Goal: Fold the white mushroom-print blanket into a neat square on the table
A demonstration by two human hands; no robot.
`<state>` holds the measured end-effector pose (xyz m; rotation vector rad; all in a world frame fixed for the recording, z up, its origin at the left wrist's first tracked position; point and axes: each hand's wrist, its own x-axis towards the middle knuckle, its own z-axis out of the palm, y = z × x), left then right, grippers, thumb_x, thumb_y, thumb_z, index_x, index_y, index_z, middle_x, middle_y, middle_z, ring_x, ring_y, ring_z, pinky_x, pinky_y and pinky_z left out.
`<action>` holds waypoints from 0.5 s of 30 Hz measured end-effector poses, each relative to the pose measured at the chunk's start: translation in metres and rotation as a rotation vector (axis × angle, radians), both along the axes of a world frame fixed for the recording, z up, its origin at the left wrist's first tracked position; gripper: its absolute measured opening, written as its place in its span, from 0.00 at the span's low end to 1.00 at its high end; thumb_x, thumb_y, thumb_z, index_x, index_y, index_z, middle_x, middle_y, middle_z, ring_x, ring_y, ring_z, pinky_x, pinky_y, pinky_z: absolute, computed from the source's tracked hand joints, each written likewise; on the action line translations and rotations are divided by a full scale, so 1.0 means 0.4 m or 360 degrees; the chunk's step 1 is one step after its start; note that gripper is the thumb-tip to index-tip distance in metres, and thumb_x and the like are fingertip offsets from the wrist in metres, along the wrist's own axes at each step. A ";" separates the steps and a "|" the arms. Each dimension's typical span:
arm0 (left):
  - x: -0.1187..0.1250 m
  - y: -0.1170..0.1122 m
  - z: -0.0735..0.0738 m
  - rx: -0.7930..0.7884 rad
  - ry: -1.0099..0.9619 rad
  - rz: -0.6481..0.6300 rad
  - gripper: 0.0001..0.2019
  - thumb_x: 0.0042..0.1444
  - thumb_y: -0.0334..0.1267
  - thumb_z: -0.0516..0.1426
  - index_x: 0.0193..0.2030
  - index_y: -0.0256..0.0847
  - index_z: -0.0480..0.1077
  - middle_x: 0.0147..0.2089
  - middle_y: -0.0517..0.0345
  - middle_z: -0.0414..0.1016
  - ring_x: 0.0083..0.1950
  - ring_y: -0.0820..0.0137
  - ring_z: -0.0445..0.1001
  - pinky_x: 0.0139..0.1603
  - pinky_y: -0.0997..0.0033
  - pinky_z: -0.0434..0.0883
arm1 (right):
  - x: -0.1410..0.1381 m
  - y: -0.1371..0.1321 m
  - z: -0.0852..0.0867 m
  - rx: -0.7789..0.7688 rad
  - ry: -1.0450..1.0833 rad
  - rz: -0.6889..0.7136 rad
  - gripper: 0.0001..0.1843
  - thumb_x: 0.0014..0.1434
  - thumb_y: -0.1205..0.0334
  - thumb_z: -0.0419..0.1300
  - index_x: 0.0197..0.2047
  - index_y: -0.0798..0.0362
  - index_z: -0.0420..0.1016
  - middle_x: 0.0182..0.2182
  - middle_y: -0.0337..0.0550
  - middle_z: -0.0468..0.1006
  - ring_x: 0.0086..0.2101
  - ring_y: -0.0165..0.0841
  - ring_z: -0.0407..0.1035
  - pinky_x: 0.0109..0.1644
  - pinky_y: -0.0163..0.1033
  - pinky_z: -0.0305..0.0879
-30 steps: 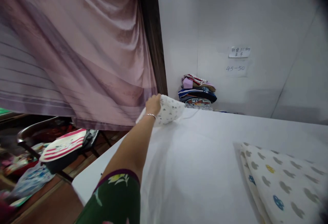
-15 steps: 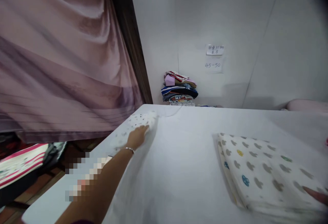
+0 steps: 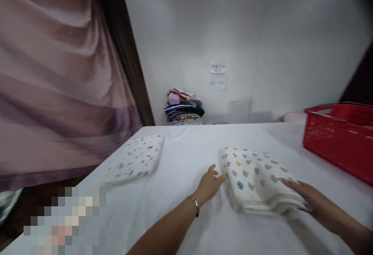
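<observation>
A folded white cloth [image 3: 256,181] printed with grey shapes and a few coloured ones lies on the white table, its layers showing along the front edge. My right hand [image 3: 305,194] grips its right edge, one digit on top and the others hidden by the fabric; that side bulges up a little. Just off the left edge of the cloth is my left hand [image 3: 210,185], fingers apart and holding nothing, with a silver bracelet at the wrist. Over at the table's left side lies another folded white cloth [image 3: 140,156] with small dark prints.
A red plastic basket [image 3: 335,138] stands on the right of the table [image 3: 186,154]. Behind the far edge, a pile of folded fabrics [image 3: 185,107] rests against the wall, below paper notes [image 3: 218,76]. A pink curtain [image 3: 58,72] hangs at left. One patch at lower left is pixelated.
My left hand has let go of the dark-printed cloth and moved right to the grey-printed one. My right hand has come further into view, onto that cloth. The view has turned right, revealing the basket.
</observation>
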<state>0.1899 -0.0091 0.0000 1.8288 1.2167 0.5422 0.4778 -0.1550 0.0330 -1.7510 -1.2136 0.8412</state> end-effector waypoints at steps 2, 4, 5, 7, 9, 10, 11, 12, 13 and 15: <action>0.069 -0.021 -0.013 -0.0189 -0.0125 0.0039 0.37 0.54 0.51 0.55 0.65 0.34 0.48 0.57 0.43 0.67 0.51 0.65 0.70 0.50 0.69 0.67 | -0.070 -0.032 0.047 -0.0143 0.0593 0.0199 0.25 0.56 0.42 0.52 0.44 0.52 0.75 0.41 0.50 0.78 0.37 0.41 0.73 0.42 0.43 0.69; 0.113 -0.030 -0.018 -0.0228 -0.0190 0.0081 0.37 0.50 0.42 0.58 0.64 0.33 0.48 0.57 0.43 0.66 0.54 0.65 0.69 0.53 0.70 0.66 | -0.097 -0.061 0.068 -0.0167 0.0716 0.0302 0.23 0.55 0.45 0.56 0.47 0.51 0.73 0.41 0.47 0.77 0.38 0.38 0.72 0.42 0.40 0.68; 0.127 -0.032 -0.018 -0.0214 -0.0221 0.0088 0.36 0.48 0.36 0.59 0.63 0.34 0.49 0.57 0.44 0.66 0.54 0.65 0.69 0.53 0.70 0.65 | -0.089 -0.074 0.069 -0.0189 0.0670 0.0331 0.23 0.55 0.45 0.56 0.46 0.52 0.73 0.40 0.45 0.77 0.37 0.37 0.72 0.39 0.39 0.68; 0.139 -0.031 -0.010 -0.0220 -0.0293 0.0115 0.36 0.45 0.28 0.57 0.63 0.34 0.50 0.57 0.44 0.66 0.53 0.66 0.70 0.52 0.72 0.66 | -0.031 -0.099 0.061 -0.0206 0.0424 0.0259 0.23 0.55 0.43 0.55 0.44 0.53 0.73 0.37 0.45 0.77 0.36 0.36 0.71 0.35 0.37 0.68; 0.130 -0.024 0.007 -0.0309 -0.0422 0.0169 0.35 0.46 0.27 0.55 0.63 0.34 0.50 0.55 0.45 0.68 0.48 0.67 0.72 0.48 0.72 0.69 | 0.069 -0.124 0.058 -0.0099 0.0025 -0.0016 0.26 0.54 0.42 0.54 0.44 0.54 0.73 0.37 0.48 0.77 0.37 0.39 0.71 0.36 0.40 0.68; 0.119 -0.017 0.017 -0.0344 -0.0481 0.0194 0.35 0.47 0.28 0.55 0.63 0.35 0.50 0.53 0.45 0.69 0.46 0.67 0.74 0.45 0.72 0.70 | 0.129 -0.136 0.065 0.0019 -0.0230 -0.0232 0.28 0.53 0.41 0.54 0.46 0.55 0.72 0.40 0.50 0.76 0.39 0.41 0.70 0.38 0.43 0.68; 0.103 -0.009 0.027 -0.0351 -0.0512 0.0229 0.34 0.47 0.28 0.54 0.64 0.36 0.50 0.51 0.46 0.71 0.43 0.67 0.75 0.44 0.71 0.70 | 0.191 -0.149 0.078 0.0169 -0.0516 -0.0424 0.29 0.52 0.42 0.54 0.48 0.55 0.71 0.44 0.52 0.75 0.43 0.43 0.69 0.44 0.45 0.67; 0.085 0.002 0.034 -0.0325 -0.0511 0.0277 0.34 0.47 0.29 0.55 0.63 0.36 0.51 0.50 0.47 0.71 0.42 0.67 0.75 0.43 0.70 0.71 | 0.255 -0.164 0.098 0.0307 -0.0818 -0.0571 0.29 0.52 0.43 0.54 0.49 0.56 0.71 0.46 0.54 0.73 0.46 0.45 0.67 0.47 0.47 0.65; 0.064 0.014 0.038 -0.0287 -0.0484 0.0337 0.34 0.47 0.29 0.55 0.63 0.37 0.53 0.49 0.48 0.72 0.42 0.66 0.75 0.43 0.70 0.71 | 0.316 -0.180 0.125 0.0422 -0.1132 -0.0670 0.28 0.53 0.45 0.54 0.50 0.57 0.70 0.49 0.57 0.71 0.49 0.46 0.65 0.51 0.49 0.62; 0.021 0.037 0.035 -0.0198 -0.0418 0.0477 0.32 0.47 0.31 0.55 0.62 0.38 0.56 0.50 0.48 0.71 0.44 0.65 0.75 0.44 0.68 0.70 | 0.429 -0.220 0.188 0.0493 -0.1684 -0.0886 0.27 0.56 0.49 0.52 0.52 0.58 0.70 0.51 0.62 0.69 0.52 0.49 0.62 0.54 0.52 0.57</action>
